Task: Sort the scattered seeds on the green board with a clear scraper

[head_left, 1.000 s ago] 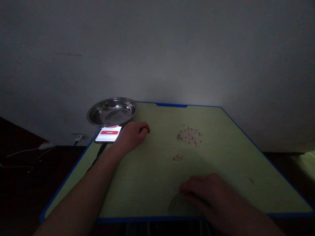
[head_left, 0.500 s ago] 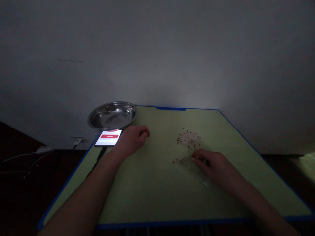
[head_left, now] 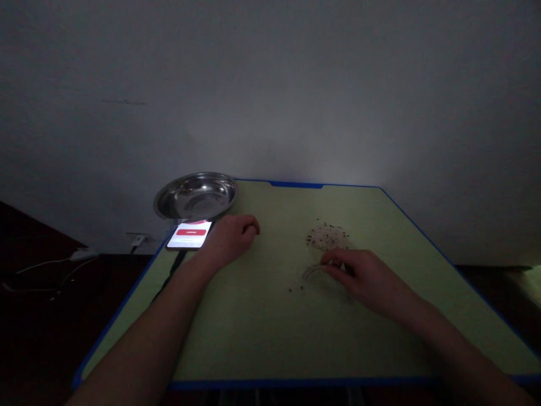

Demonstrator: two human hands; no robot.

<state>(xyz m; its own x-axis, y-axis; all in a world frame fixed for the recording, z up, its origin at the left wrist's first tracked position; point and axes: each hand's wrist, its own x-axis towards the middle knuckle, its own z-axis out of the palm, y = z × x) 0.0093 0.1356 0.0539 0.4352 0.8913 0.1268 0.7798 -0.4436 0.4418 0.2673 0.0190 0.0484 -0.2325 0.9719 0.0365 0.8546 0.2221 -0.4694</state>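
My right hand (head_left: 355, 273) pinches a thin clear plastic piece (head_left: 313, 276) between thumb and fingers, low over the table. The plastic is blurred, so its exact kind is unclear. Just beyond those fingers lies a pile of small pale grains (head_left: 327, 235) mixed with dark bits. Two or so loose dark bits (head_left: 290, 290) lie left of the plastic. My left hand (head_left: 236, 237) rests on the table with its fingers curled closed, and nothing shows in it. Right beside its wrist is a phone (head_left: 189, 234) with a lit screen, partly covered by that hand.
A shiny metal basin (head_left: 196, 197) stands at the table's back left corner, behind the phone. A dark strap or cable (head_left: 171, 273) runs under the left forearm. The green table (head_left: 270, 332) has a blue edge, with a wall behind it. White cords (head_left: 80, 256) lie off to the left.
My right hand has shifted slightly left and toward the pile, and the plastic has moved and blurred with it. The left hand stays in place. The view has tilted slightly.
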